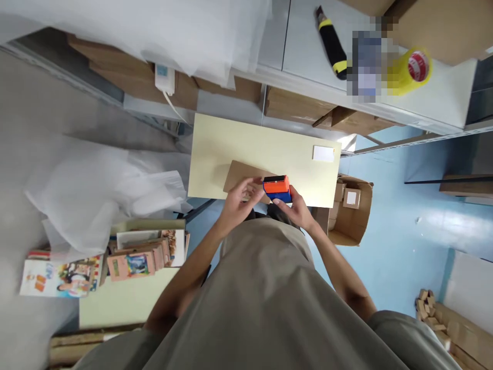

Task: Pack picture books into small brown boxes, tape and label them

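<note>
My right hand [298, 209] grips a small orange, blue and black block-shaped object [276, 186] by its lower right side, thumb on the blue part. What kind of thing it is I cannot make out. At its left edge is my left hand [241, 201], palm partly turned up, fingers loosely curled and apart. Whether its fingertips touch the block is unclear. Beneath both hands, a flat brown cardboard piece [239, 173] lies on the pale yellow table [215, 139]. A white label-like card [323, 153] lies at the table's right end.
Above stands a shelf [304, 46] with a black and yellow utility knife [332, 46] and yellow tape [414, 69]. An open carton [352, 226] holding small boxes is on the right. Books [133, 264] and translucent plastic sheeting [103, 190] lie on the left.
</note>
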Demonstrator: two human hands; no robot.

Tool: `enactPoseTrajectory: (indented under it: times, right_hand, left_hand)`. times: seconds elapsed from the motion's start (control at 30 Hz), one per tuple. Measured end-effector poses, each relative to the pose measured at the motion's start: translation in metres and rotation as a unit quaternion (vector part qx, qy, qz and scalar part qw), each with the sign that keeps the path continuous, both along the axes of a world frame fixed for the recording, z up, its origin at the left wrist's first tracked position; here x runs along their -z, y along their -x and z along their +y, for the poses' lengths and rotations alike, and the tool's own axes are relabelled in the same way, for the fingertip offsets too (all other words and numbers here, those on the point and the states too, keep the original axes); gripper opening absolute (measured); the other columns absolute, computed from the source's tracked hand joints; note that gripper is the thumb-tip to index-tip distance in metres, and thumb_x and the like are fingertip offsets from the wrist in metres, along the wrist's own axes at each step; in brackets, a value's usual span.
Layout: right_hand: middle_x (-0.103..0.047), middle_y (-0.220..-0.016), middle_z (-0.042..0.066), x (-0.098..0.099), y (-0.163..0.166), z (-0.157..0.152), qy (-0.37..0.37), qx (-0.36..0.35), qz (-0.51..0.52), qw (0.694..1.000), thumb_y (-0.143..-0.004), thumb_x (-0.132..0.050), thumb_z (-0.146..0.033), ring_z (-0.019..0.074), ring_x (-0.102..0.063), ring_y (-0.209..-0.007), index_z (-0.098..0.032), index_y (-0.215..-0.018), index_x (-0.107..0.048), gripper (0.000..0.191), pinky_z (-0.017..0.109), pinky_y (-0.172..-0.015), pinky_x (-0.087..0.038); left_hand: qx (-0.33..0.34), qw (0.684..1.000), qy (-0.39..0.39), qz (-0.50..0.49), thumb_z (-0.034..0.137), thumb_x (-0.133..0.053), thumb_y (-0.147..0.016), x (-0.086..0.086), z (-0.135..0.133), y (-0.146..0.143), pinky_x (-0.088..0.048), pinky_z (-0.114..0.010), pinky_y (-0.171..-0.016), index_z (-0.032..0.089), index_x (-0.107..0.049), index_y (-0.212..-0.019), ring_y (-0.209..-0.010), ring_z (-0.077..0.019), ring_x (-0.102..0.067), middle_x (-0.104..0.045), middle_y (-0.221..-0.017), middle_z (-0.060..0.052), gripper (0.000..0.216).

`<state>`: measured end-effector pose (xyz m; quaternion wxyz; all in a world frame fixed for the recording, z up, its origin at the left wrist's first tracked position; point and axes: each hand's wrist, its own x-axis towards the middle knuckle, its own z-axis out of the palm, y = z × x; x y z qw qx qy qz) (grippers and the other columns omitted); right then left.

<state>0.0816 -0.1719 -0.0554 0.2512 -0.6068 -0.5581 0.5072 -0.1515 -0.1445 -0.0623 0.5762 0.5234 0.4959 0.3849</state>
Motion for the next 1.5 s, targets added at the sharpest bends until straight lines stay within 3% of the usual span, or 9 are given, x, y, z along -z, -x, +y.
enactPoseTrajectory:
  times: [0.1,0.2,0.53,0.73,0.87,1.03,1.13,1.3,1.5]
  right_hand:
    - [-0.075,-0.096,0.005,0.004,-0.039,-0.010,0.012,-0.094,-0.042,0.995,-0.100,-0.066,-0.079,0.0250,-0.067,-0.082,-0.023,-0.120,-0.063,0.060,0.039,-0.077,-0.060]
    - [-0.073,-0.093,0.004,0.013,-0.079,-0.020,0.023,-0.169,-0.060,0.984,-0.103,-0.065,-0.075,0.0231,-0.065,-0.073,-0.023,-0.121,-0.061,0.055,0.039,-0.072,-0.059]
    - [-0.078,-0.101,0.009,0.036,-0.167,-0.053,0.008,-0.338,-0.116,0.934,-0.104,-0.072,-0.058,0.0295,-0.075,-0.086,-0.023,-0.122,-0.063,0.040,0.042,-0.079,-0.060]
    - [-0.075,-0.143,0.018,0.030,-0.172,-0.067,0.011,-0.369,-0.184,0.911,-0.102,-0.077,-0.061,0.0325,-0.081,-0.100,-0.021,-0.136,-0.067,0.053,0.043,-0.089,-0.061]
    - [-0.082,-0.112,0.012,0.016,-0.163,-0.073,0.033,-0.389,-0.199,0.899,-0.104,-0.077,-0.059,0.0293,-0.080,-0.089,-0.018,-0.139,-0.068,0.054,0.036,-0.081,-0.055]
    - [-0.074,-0.079,0.003,-0.005,-0.154,-0.083,0.071,-0.419,-0.176,0.888,-0.108,-0.067,-0.067,0.0233,-0.069,-0.070,-0.021,-0.118,-0.074,0.047,0.032,-0.067,-0.045]
    - [-0.071,-0.072,0.001,-0.012,-0.150,-0.088,0.092,-0.437,-0.182,0.876,-0.106,-0.066,-0.073,0.0226,-0.065,-0.064,-0.023,-0.112,-0.075,0.051,0.033,-0.064,-0.043]
    - [-0.072,-0.072,0.001,-0.012,-0.148,-0.092,0.143,-0.455,-0.190,0.858,-0.107,-0.060,-0.078,0.0219,-0.066,-0.062,-0.025,-0.126,-0.077,0.059,0.033,-0.061,-0.042]
    - [-0.074,-0.074,0.003,0.015,-0.149,-0.097,0.138,-0.447,-0.263,0.844,-0.106,-0.058,-0.081,0.0251,-0.070,-0.065,-0.026,-0.128,-0.076,0.062,0.034,-0.062,-0.045]
  left_hand:
    - [0.018,0.999,0.035,0.001,0.064,-0.080,-0.097,-0.010,-0.003,-0.017,-0.064,-0.035,-0.091,0.023,-0.074,-0.138,-0.103,-0.0228,-0.077,-0.078,-0.133,-0.013,0.058]
    - [0.046,0.997,0.047,0.031,0.065,-0.083,-0.094,-0.016,-0.014,-0.043,-0.064,-0.036,-0.092,0.023,-0.080,-0.127,-0.103,-0.0236,-0.077,-0.081,-0.126,-0.012,0.054]
    - [-0.013,0.991,0.073,0.114,0.063,-0.075,-0.099,-0.005,-0.087,-0.127,-0.063,-0.034,-0.084,0.022,-0.079,-0.104,-0.090,-0.0208,-0.075,-0.083,-0.107,-0.008,0.042]
    - [-0.047,0.987,0.052,0.147,0.058,-0.075,-0.099,0.007,-0.121,-0.137,-0.063,-0.035,-0.085,0.022,-0.079,-0.096,-0.090,-0.0208,-0.075,-0.082,-0.100,-0.007,0.036]
    - [-0.096,0.985,0.076,0.123,0.065,-0.076,-0.095,0.024,-0.146,-0.130,-0.064,-0.037,-0.088,0.023,-0.080,-0.093,-0.093,-0.0228,-0.077,-0.083,-0.098,-0.007,0.042]
    - [-0.125,0.981,0.134,0.062,0.067,-0.084,-0.088,0.041,-0.182,-0.117,-0.067,-0.039,-0.089,0.024,-0.082,-0.089,-0.088,-0.0237,-0.078,-0.084,-0.094,-0.006,0.043]
    - [-0.132,0.978,0.160,0.026,0.064,-0.086,-0.087,0.050,-0.202,-0.113,-0.067,-0.039,-0.086,0.023,-0.082,-0.088,-0.086,-0.0234,-0.078,-0.083,-0.092,-0.006,0.041]
    - [-0.154,0.974,0.164,0.001,0.064,-0.086,-0.086,0.077,-0.222,-0.105,-0.067,-0.038,-0.085,0.023,-0.083,-0.088,-0.086,-0.0231,-0.078,-0.084,-0.093,-0.007,0.041]
    - [-0.171,0.968,0.181,-0.009,0.063,-0.088,-0.081,0.131,-0.224,-0.101,-0.066,-0.038,-0.085,0.022,-0.083,-0.088,-0.087,-0.0236,-0.078,-0.085,-0.093,-0.008,0.043]
